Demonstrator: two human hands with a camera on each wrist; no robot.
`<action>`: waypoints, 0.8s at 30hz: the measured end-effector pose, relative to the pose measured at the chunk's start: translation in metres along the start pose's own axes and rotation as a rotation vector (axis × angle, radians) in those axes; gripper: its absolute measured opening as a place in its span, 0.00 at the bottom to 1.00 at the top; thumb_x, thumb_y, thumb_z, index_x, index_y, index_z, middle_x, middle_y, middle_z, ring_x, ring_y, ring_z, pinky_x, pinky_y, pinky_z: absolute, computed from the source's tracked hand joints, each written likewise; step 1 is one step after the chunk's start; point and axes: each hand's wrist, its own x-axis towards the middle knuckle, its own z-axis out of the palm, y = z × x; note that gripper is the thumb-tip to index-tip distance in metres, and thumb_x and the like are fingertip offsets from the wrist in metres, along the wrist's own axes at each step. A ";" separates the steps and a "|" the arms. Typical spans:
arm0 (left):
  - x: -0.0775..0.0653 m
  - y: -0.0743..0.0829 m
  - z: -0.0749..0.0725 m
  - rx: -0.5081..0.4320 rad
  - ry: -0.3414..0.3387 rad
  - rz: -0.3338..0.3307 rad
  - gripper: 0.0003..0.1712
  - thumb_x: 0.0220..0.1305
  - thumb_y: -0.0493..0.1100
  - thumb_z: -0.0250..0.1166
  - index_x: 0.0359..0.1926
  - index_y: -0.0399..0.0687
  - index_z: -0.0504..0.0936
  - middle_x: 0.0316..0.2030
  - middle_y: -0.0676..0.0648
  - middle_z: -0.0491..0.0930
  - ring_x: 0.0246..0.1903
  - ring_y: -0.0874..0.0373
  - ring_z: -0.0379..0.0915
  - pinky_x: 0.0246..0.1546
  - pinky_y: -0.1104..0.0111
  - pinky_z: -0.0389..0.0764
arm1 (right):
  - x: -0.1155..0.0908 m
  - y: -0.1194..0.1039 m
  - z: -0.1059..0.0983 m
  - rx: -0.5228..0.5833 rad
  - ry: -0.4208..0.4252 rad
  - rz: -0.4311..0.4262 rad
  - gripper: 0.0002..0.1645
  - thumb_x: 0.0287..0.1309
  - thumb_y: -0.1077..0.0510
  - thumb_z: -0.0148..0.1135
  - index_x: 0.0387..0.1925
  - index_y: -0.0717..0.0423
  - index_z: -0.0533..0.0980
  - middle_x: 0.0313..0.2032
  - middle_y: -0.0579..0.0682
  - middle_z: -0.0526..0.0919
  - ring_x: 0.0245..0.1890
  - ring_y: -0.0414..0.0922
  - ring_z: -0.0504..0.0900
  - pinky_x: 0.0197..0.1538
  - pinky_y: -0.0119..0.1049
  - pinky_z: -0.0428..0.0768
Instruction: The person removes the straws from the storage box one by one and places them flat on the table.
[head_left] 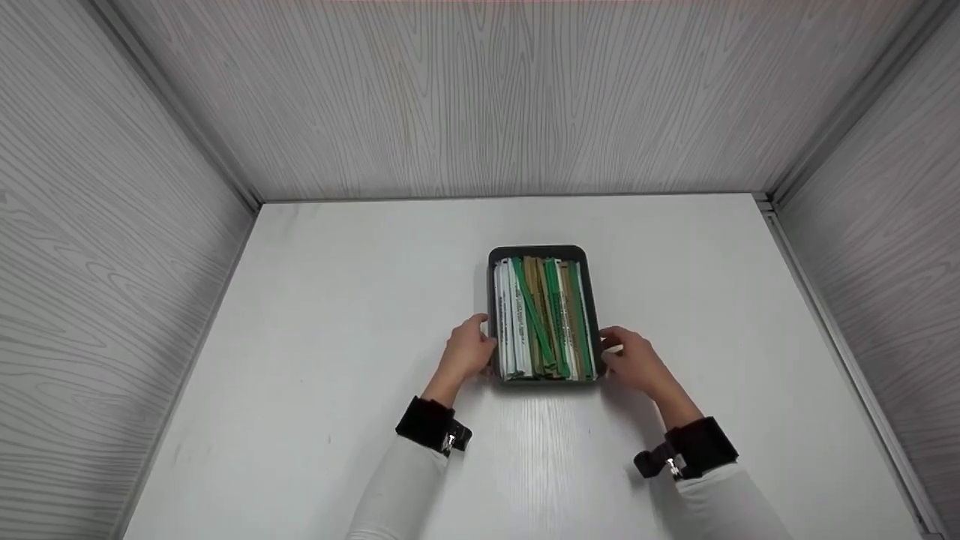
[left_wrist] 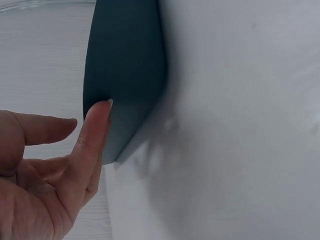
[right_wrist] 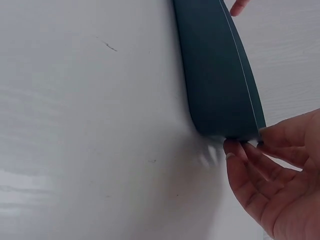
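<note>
A dark rectangular box (head_left: pixel 537 251) with rounded corners sits on the white table. It is filled with slim printed stick packets (head_left: pixel 553 315) in white, green and brown, laid lengthwise, a green one lying slantwise on top. My left hand (head_left: pixel 469 349) is at the box's near left side. In the left wrist view, its fairly straight fingers (left_wrist: pixel 92 132) touch the box's outer wall, while the thumb stands a little apart from the rim. At the near right corner, my right hand (head_left: pixel 631 361) holds the box, its thumb at the rim and curled fingers (right_wrist: pixel 237 170) against the end.
Grey wood-grained panels stand behind the table (head_left: pixel 337 300) and along its left and right sides. Both wrists carry black straps (head_left: pixel 426 422) with small cameras. Faint marks dot the tabletop.
</note>
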 end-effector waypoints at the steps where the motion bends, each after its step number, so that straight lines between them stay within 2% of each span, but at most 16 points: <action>1: -0.001 -0.001 -0.001 -0.001 -0.009 -0.004 0.29 0.69 0.34 0.55 0.69 0.36 0.64 0.33 0.45 0.79 0.23 0.55 0.77 0.21 0.65 0.78 | -0.001 0.001 0.000 0.013 -0.009 -0.011 0.25 0.63 0.69 0.52 0.61 0.71 0.68 0.50 0.67 0.77 0.46 0.59 0.81 0.40 0.43 0.82; 5: -0.003 -0.007 -0.003 0.000 -0.018 -0.022 0.27 0.68 0.33 0.55 0.68 0.36 0.68 0.33 0.45 0.79 0.25 0.55 0.77 0.22 0.65 0.79 | 0.000 0.007 0.001 0.080 -0.058 -0.049 0.24 0.62 0.69 0.54 0.60 0.73 0.68 0.49 0.68 0.77 0.44 0.59 0.82 0.39 0.43 0.82; 8: -0.003 -0.010 -0.003 0.022 -0.005 -0.023 0.26 0.68 0.33 0.55 0.67 0.37 0.69 0.33 0.45 0.78 0.26 0.55 0.76 0.23 0.65 0.77 | 0.001 0.008 0.000 0.136 -0.073 -0.031 0.22 0.64 0.68 0.54 0.59 0.74 0.68 0.48 0.68 0.77 0.38 0.55 0.83 0.36 0.43 0.82; 14: -0.003 -0.010 -0.003 0.063 -0.013 -0.008 0.28 0.65 0.32 0.56 0.67 0.36 0.69 0.31 0.46 0.78 0.26 0.56 0.76 0.24 0.65 0.76 | 0.008 0.006 -0.001 0.154 -0.032 0.096 0.21 0.71 0.57 0.52 0.59 0.67 0.67 0.43 0.63 0.79 0.30 0.49 0.82 0.32 0.43 0.82; 18: -0.006 -0.009 -0.004 0.077 -0.027 -0.007 0.29 0.63 0.30 0.56 0.67 0.35 0.68 0.29 0.47 0.78 0.23 0.57 0.75 0.22 0.67 0.76 | 0.015 0.004 0.000 0.144 -0.009 0.146 0.24 0.74 0.53 0.50 0.62 0.63 0.63 0.39 0.62 0.81 0.30 0.49 0.83 0.32 0.42 0.82; 21: -0.008 -0.009 -0.006 0.085 -0.038 -0.018 0.30 0.62 0.30 0.57 0.67 0.36 0.68 0.28 0.46 0.78 0.21 0.56 0.77 0.21 0.66 0.77 | 0.021 0.004 0.002 0.155 -0.002 0.142 0.27 0.74 0.52 0.48 0.67 0.62 0.60 0.41 0.63 0.81 0.31 0.49 0.82 0.32 0.41 0.82; 24: -0.010 -0.007 -0.005 0.133 -0.022 -0.018 0.30 0.62 0.31 0.57 0.67 0.36 0.69 0.32 0.43 0.80 0.26 0.53 0.79 0.27 0.62 0.80 | 0.026 0.005 0.004 0.187 0.014 0.124 0.31 0.75 0.53 0.48 0.72 0.59 0.56 0.46 0.64 0.78 0.33 0.49 0.82 0.33 0.40 0.81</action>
